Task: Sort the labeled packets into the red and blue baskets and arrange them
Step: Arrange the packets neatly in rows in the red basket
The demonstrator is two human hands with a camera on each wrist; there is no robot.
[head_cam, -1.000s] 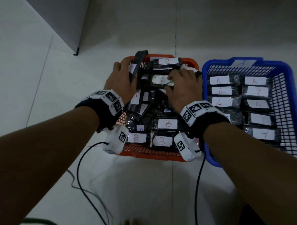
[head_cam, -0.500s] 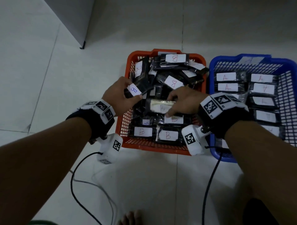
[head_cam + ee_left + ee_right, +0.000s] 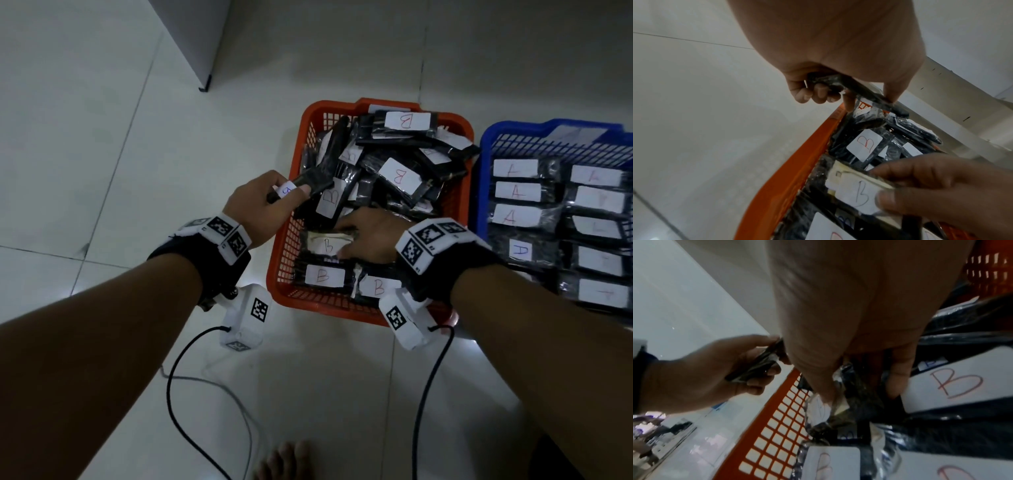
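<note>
The red basket holds a loose heap of black packets with white B labels at its far end, and flat rows at its near end. My left hand grips one black B packet above the basket's left rim; the left wrist view shows that packet in its curled fingers. My right hand pinches another B packet low in the near left part, behind the front row. Its thumb lies on the label. The blue basket holds tidy rows of A packets.
Both baskets sit side by side on a pale tiled floor. A grey cabinet corner stands at the far left. Black cables trail from the wrist cameras across the near floor, beside a bare foot.
Both hands came back from the far heap toward the near end. The left hand lifted a packet out to the left rim. The right hand brought its packet down behind the front row.
</note>
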